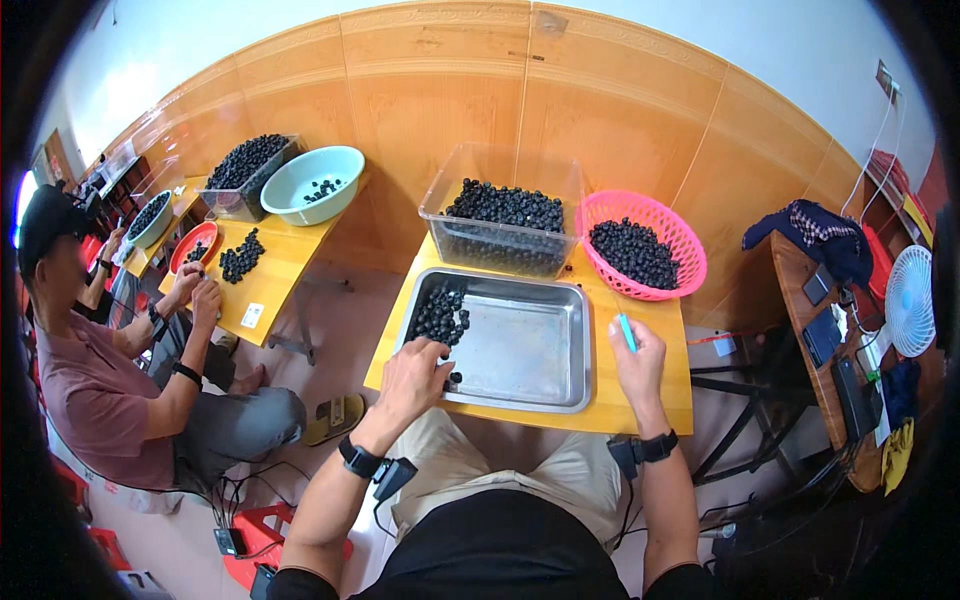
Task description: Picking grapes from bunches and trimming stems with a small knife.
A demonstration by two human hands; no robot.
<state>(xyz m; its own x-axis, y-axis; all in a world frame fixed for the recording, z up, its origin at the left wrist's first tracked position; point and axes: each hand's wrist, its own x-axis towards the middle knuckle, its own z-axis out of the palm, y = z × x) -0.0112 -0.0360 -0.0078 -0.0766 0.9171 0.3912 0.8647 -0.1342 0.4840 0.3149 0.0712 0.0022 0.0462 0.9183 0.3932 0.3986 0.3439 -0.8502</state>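
In the left part of a shallow metal tray (530, 345) lies a pile of small black round pieces (440, 318). My left hand (412, 382) reaches over the tray's near left corner, fingers curled together beside a couple of loose pieces (454, 379). Its fingertips are partly hidden, and what they hold cannot be made out. To the right of the tray, my right hand (642, 362) is closed around a slim tool with a teal handle (627, 332). A thin tip points away from me, toward a pink plastic basket (692, 240) full of the same black pieces.
A clear plastic box (455, 240) of black pieces stands behind the tray on the yellow table (672, 395). At left, a seated person (110, 390) works at another table with a light green basin (290, 207). A side table (800, 290) with a fan (910, 300) stands right.
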